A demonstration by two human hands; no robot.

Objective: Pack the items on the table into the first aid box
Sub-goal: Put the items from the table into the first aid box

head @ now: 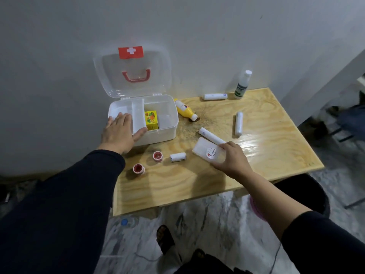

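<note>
The white first aid box [167, 123] stands open at the table's back left, lid [132, 76] leaning on the wall. A yellow carton [151, 120] lies inside beside a white inner tray [138, 115]. My left hand [120, 131] rests flat on the box's front left corner, touching the tray. My right hand [231, 157] grips a white cling film packet [207, 152] just above the table. Loose on the table: a yellow bottle [185, 110], three long white rolls [215, 96] [239, 123] [210, 135], a short roll [178, 157], two red tape rolls [158, 156] [138, 168] and a spray bottle [242, 85].
The wooden table [256, 155] stands against a white wall. A dark bin [308, 192] sits under its right edge. A blue-capped bottle [126, 222] lies on the marble floor, and my sandalled feet [165, 238] are below the table's front edge.
</note>
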